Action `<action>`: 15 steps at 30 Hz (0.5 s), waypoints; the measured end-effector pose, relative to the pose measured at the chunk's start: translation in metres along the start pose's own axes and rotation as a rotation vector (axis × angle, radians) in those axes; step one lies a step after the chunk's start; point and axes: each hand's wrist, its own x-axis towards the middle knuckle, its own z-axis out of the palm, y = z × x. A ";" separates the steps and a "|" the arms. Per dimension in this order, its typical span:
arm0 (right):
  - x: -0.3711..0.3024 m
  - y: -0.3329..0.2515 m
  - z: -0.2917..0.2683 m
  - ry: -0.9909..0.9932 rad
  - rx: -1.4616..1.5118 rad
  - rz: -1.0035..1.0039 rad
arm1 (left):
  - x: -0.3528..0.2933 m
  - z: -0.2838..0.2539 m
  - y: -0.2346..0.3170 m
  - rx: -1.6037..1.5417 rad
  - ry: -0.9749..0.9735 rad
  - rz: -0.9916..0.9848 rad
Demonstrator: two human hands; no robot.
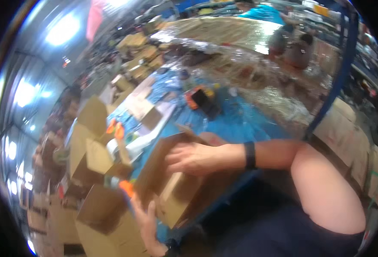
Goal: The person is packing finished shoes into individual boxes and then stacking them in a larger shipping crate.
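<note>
An open brown cardboard box (180, 197) stands tilted in front of me on a blue-covered table. My right hand (191, 158) reaches over its opening, fingers stretched out against the inner side, with nothing seen in them. A dark band circles that wrist. My left hand (146, 222) is at the box's near left side, thumb and fingers apart, its palm partly hidden and blurred. Just beyond its fingertips is an orange object (127, 187), too blurred to name. What lies inside the box cannot be made out.
More open cardboard boxes (107, 231) stand at the left, one holding orange-handled items (117, 128). A black and orange device (204, 103) lies on the blue surface (240, 115). Plastic-wrapped goods (249, 64) fill the back. A blue post (336, 81) rises at right; a person in blue (264, 15) is beyond.
</note>
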 end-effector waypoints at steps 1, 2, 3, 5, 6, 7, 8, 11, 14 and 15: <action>-0.001 0.002 -0.013 0.200 -0.006 0.023 | 0.002 0.003 0.002 -0.013 -0.024 -0.001; -0.005 0.002 -0.035 0.393 -0.025 0.050 | 0.007 0.008 0.005 0.109 0.041 -0.093; -0.012 0.014 -0.041 0.376 -0.044 0.071 | 0.009 0.015 0.008 0.235 0.112 -0.185; -0.032 0.051 -0.033 0.495 0.635 0.718 | 0.011 0.027 0.013 0.229 0.153 -0.040; -0.038 0.059 -0.009 0.319 1.000 0.960 | 0.010 0.028 0.010 0.237 0.237 0.084; -0.045 0.058 0.005 0.225 0.686 0.780 | 0.015 0.015 -0.013 0.450 0.305 0.330; -0.041 0.050 0.008 0.128 0.391 0.589 | 0.015 0.002 -0.017 0.457 0.312 0.321; -0.028 0.042 -0.021 -0.101 0.645 1.023 | 0.010 -0.013 -0.016 0.636 -0.164 0.485; -0.023 0.032 -0.024 -0.165 0.638 0.945 | 0.009 0.020 0.052 0.822 -0.041 0.175; -0.022 0.026 -0.018 -0.153 0.432 0.840 | 0.014 0.017 0.039 0.885 -0.111 0.063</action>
